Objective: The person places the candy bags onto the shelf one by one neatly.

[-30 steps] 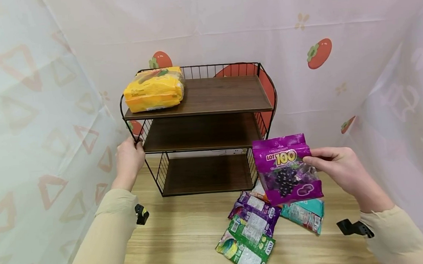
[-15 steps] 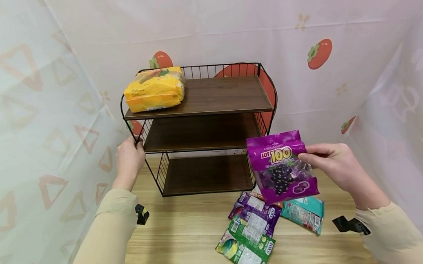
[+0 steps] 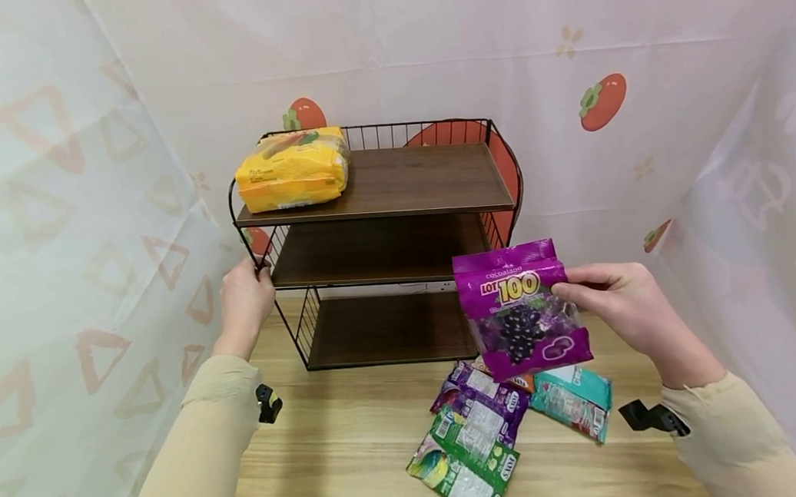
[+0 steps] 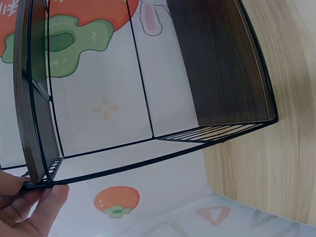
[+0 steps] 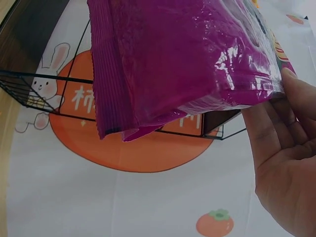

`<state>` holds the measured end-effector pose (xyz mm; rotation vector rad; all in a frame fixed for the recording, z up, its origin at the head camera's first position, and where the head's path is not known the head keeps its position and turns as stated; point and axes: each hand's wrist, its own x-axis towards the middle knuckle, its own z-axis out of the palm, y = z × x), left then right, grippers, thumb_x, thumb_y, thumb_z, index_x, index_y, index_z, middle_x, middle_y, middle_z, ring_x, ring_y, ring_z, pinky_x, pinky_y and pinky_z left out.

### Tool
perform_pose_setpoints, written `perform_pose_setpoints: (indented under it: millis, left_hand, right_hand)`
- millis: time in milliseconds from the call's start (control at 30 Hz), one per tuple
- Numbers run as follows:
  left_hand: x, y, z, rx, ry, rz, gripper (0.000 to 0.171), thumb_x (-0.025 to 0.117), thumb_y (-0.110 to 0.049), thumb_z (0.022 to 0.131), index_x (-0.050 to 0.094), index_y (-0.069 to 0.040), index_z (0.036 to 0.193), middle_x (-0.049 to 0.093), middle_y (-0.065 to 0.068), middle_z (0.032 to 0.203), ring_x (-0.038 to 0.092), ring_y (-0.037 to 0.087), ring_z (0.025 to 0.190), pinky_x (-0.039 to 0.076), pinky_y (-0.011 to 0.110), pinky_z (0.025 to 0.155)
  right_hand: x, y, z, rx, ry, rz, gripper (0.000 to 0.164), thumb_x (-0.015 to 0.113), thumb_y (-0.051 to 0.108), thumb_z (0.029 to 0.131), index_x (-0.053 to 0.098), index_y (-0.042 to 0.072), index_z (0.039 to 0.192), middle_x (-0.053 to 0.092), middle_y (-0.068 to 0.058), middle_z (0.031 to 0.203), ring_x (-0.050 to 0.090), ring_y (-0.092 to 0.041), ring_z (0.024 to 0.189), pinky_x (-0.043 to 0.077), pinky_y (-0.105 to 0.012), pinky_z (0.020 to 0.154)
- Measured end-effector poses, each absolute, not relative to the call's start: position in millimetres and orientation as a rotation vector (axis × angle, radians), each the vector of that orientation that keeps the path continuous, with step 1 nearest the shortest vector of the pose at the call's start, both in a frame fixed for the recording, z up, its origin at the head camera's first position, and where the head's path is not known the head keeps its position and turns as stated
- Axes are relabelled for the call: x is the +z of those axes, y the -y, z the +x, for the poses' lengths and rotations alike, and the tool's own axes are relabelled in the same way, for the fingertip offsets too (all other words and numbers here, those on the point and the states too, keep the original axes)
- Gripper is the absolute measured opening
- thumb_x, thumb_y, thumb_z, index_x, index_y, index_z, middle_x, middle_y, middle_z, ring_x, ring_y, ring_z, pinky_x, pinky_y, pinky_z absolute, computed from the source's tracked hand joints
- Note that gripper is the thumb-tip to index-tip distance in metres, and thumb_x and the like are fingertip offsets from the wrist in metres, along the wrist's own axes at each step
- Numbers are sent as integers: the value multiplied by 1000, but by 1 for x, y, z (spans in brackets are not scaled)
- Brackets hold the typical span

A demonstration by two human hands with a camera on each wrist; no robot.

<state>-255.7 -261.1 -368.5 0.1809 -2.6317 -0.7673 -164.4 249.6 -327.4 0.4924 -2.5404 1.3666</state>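
My right hand (image 3: 617, 302) pinches a purple bag of grape gummies (image 3: 519, 317) by its right edge, thumb in front. The bag hangs upright in the air, in front of the right side of a three-tier rack (image 3: 428, 177). In the right wrist view the bag's purple side (image 5: 168, 59) fills the upper middle. My left hand (image 3: 245, 298) grips the rack's left frame at the middle shelf. The left wrist view shows its fingers (image 4: 52, 202) around the black wire beside the shelf edge. A yellow bag (image 3: 292, 171) lies on the top shelf's left end.
On the wooden table (image 3: 343, 452) before the rack lie a green packet (image 3: 464, 459), a purple packet (image 3: 481, 397) and a teal packet (image 3: 571, 402). An orange packet (image 3: 521, 382) shows partly behind the held bag. Patterned cloth walls (image 3: 632, 24) stand behind and at both sides.
My right hand has moved left and slightly up with the bag of gummies, bringing it closer to the rack. The left hand keeps its grip on the frame.
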Motion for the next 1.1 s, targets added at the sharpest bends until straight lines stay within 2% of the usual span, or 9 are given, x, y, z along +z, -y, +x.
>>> perform_pose_setpoints:
  millis: [333,633,900,1100]
  left_hand:
    - [-368,261,-256,-770,2641,178,27,46,-15,107,63,5,114,66,32,117,62,54,109,48,66,93]
    - [-368,261,-255,-778,2633,187,27,46,-14,107,63,6,113,66,33,116,62,55,107,49,66,90]
    - [-369,261,-255,-769,2627,178,27,46,-13,106,63,7,114,66,33,116,62,55,108,49,66,91]
    - [-370,262,-255,-760,2622,181,27,47,-14,106,63,6,112,66,33,115,62,56,107,49,66,91]
  right_hand:
    - [-320,-238,-169,1406,2503,527,23,73,9,95,76,-3,114,76,17,98,72,-3,82,59,-18,72]
    - [-311,-229,-172,1415,2529,512,29,71,17,98,74,-3,119,78,7,103,75,-6,85,59,-19,75]
    - [-301,-221,-176,1501,2530,448,35,72,25,97,74,-3,119,78,8,100,75,-10,85,59,-21,77]
    - [-295,-219,-180,1600,2478,453,35,72,23,97,74,-4,119,78,7,97,76,-13,84,59,-21,79]
